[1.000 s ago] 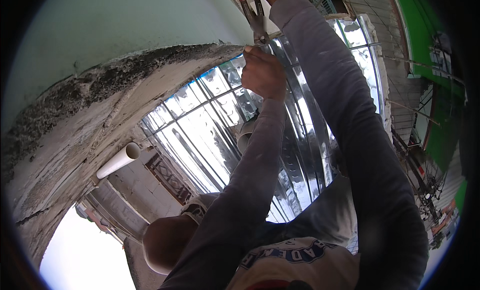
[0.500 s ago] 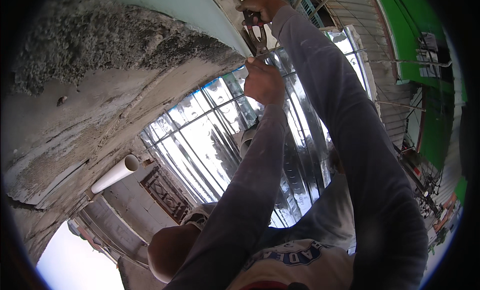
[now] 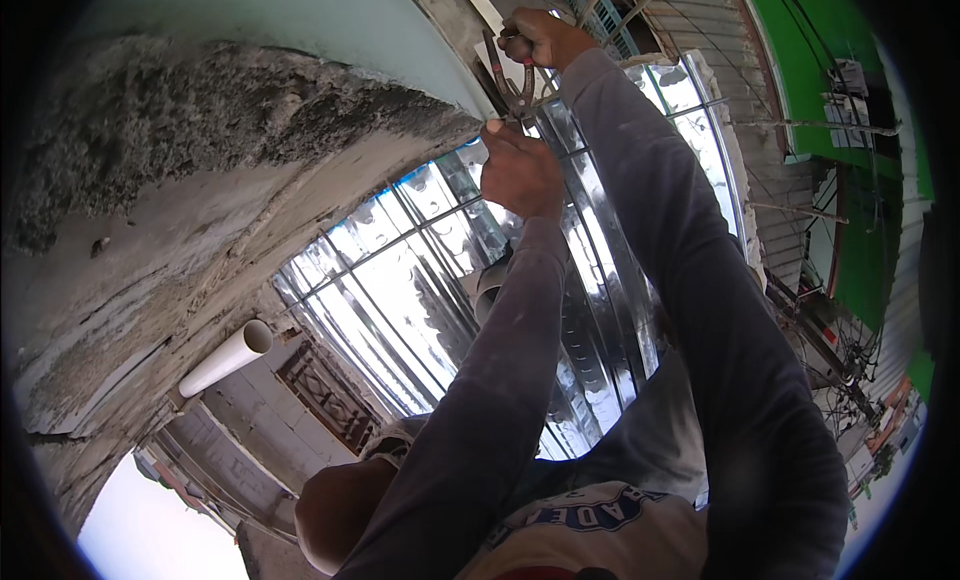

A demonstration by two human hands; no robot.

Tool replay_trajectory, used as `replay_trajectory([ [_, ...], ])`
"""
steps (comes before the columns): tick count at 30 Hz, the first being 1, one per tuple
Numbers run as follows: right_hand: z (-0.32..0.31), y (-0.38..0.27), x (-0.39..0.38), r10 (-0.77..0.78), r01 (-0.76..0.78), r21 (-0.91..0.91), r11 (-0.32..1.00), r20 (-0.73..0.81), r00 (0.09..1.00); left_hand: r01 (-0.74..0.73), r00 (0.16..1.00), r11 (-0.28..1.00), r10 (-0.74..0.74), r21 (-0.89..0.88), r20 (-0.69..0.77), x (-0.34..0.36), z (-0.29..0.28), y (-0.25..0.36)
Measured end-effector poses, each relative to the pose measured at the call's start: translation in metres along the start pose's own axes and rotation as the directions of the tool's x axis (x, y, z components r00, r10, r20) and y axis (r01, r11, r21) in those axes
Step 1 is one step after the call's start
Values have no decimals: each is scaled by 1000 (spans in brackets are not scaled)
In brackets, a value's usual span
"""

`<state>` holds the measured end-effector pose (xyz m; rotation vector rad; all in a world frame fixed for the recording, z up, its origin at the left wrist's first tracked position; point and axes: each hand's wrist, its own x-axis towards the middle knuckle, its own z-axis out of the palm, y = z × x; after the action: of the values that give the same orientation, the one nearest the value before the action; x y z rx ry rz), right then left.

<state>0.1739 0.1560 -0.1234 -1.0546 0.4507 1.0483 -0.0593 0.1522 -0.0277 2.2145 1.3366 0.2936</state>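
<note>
At the top centre my right hand [image 3: 545,38] grips a pair of dark pliers [image 3: 526,88] with reddish handles. The handles stand spread apart, one inside my fingers and the other reaching up to the left, free of them. The jaws point down, just above my left hand [image 3: 524,170]. That hand is closed with the thumb on top, close to the jaw tips and beside the wall's edge. Whatever it pinches is too small to make out. Around the jaws run thin metal rods [image 3: 572,152].
Rough concrete wall [image 3: 240,120] fills the left. Below the hands lie shiny corrugated metal sheets [image 3: 400,270] crossed by thin bars. A white pipe [image 3: 228,360] juts from the wall at lower left. Rods stick out at right, near wires and a green wall [image 3: 800,55].
The handles of the pliers have spread wider, and one has come out of my right fingers. My right hand has shifted slightly right and down; my left hand stays near the jaws.
</note>
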Motion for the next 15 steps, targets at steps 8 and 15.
replay_trajectory([
  [8, 13, -13, -2, -188, 20, 300, 954, 543, 818, 5, 999, 1000, -5, -16, -36, 3, 1, -1],
  [15, 28, -36, -2, -132, -84, 323, 943, 593, 794, -3, 1000, 1000, 3, -1, -27, 4, 2, -5],
])
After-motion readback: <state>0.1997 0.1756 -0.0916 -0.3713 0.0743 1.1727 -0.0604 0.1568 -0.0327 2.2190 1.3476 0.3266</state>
